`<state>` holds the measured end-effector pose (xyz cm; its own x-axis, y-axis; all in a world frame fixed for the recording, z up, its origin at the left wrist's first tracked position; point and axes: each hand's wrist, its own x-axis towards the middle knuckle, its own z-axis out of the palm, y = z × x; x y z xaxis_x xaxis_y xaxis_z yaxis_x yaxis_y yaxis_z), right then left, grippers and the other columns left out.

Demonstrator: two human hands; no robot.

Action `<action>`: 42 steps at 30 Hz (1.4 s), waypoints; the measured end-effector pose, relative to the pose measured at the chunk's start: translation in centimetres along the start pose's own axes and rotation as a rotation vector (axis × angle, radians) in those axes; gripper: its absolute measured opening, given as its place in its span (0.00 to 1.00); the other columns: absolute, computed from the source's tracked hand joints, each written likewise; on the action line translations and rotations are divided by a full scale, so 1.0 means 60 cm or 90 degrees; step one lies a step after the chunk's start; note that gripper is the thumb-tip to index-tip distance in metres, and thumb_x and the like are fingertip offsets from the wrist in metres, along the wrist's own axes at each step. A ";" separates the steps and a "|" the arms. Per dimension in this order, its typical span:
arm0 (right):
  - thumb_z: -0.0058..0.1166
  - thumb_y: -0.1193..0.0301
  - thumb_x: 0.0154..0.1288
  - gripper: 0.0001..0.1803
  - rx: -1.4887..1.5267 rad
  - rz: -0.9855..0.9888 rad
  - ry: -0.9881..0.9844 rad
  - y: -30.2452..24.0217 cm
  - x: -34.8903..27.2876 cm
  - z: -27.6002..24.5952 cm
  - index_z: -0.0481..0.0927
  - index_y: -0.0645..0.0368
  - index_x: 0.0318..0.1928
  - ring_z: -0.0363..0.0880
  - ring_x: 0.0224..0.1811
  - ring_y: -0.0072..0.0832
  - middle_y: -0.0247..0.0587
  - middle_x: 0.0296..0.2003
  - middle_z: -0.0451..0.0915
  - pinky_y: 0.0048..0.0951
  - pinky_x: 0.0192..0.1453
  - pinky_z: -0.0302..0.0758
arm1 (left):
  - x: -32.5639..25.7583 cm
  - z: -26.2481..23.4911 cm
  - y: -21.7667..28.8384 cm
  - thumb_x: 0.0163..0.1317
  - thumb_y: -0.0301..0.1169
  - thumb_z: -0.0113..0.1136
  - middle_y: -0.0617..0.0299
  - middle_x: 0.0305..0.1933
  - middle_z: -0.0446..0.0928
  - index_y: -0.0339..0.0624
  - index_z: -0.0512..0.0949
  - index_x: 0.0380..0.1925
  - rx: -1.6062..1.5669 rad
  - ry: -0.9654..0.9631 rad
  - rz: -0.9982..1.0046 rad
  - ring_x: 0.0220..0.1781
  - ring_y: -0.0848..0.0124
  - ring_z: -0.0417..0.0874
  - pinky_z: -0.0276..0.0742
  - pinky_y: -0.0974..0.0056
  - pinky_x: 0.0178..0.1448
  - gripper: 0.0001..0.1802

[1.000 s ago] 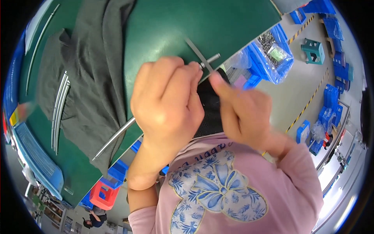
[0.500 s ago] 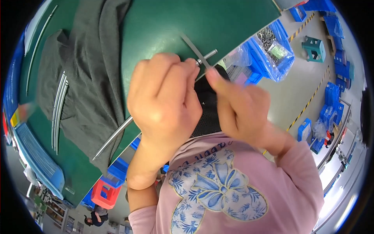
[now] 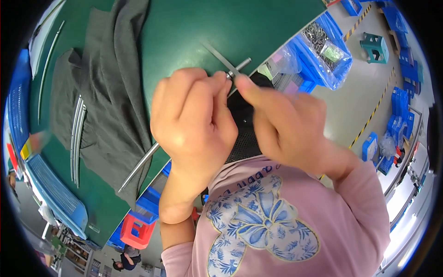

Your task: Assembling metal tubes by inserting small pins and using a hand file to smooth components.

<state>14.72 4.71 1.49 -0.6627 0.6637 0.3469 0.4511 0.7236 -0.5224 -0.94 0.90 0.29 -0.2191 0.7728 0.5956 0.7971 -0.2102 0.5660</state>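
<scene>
My left hand (image 3: 191, 115) is closed around a slim shiny metal rod (image 3: 138, 168). The rod runs out below the palm toward the grey cloth, and its other end, with a small collar, sticks out past the fingers. In my right hand (image 3: 286, 122) a thin flat metal strip (image 3: 220, 57), perhaps a file, is pinched between thumb and fingers. The strip crosses the rod close to the collar; whether they touch I cannot tell. Dark grey cloth (image 3: 110, 92) lies on the green table (image 3: 184, 27), with several similar rods (image 3: 77, 143) resting on it.
Blue bins stand along the table's right edge, one (image 3: 339, 76) lined with plastic and full of small metal parts. A light blue basket (image 3: 57, 191) sits at the left. Beyond are a red stool (image 3: 138, 233), a green stool (image 3: 374, 47) and a distant person (image 3: 127, 258).
My right hand has pushed the flat strip up and to the left across the rod. The left hand keeps its grip on the rod, and the whole view has shifted slightly.
</scene>
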 end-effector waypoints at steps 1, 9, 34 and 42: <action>0.52 0.86 0.45 0.27 -0.001 -0.018 0.040 -0.001 0.008 0.007 0.80 0.63 0.51 0.66 0.11 0.28 0.34 0.14 0.69 0.28 0.16 0.61 | -0.003 -0.001 0.004 0.40 0.17 0.66 0.59 0.27 0.73 0.38 0.78 0.25 -0.005 -0.005 0.001 0.24 0.62 0.70 0.66 0.62 0.27 0.10; 0.51 0.87 0.43 0.27 0.009 -0.058 0.114 0.010 -0.007 0.041 0.81 0.65 0.50 0.62 0.09 0.26 0.33 0.12 0.65 0.28 0.15 0.58 | -0.003 -0.002 -0.001 0.41 0.17 0.66 0.59 0.28 0.73 0.37 0.79 0.25 -0.002 -0.027 -0.006 0.25 0.62 0.71 0.66 0.61 0.28 0.09; 0.61 0.78 0.54 0.18 0.075 0.164 0.182 0.063 -0.004 -0.007 0.82 0.57 0.48 0.65 0.11 0.29 0.32 0.13 0.67 0.25 0.17 0.60 | -0.004 -0.011 -0.001 0.41 0.17 0.68 0.59 0.26 0.73 0.38 0.79 0.25 0.034 -0.040 -0.025 0.24 0.63 0.72 0.66 0.63 0.28 0.10; 0.57 0.59 0.59 0.16 0.089 0.017 -0.126 0.050 0.220 0.000 0.81 0.57 0.42 0.81 0.38 0.48 0.53 0.32 0.82 0.46 0.43 0.76 | -0.005 -0.008 0.001 0.41 0.16 0.68 0.59 0.26 0.73 0.38 0.79 0.26 0.034 -0.046 -0.032 0.26 0.62 0.72 0.67 0.62 0.30 0.10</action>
<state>7.33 15.61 4.51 -0.7622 0.6219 0.1796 0.3915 0.6639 -0.6372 -1.09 0.40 0.41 -0.2201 0.8237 0.5225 0.8151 -0.1389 0.5624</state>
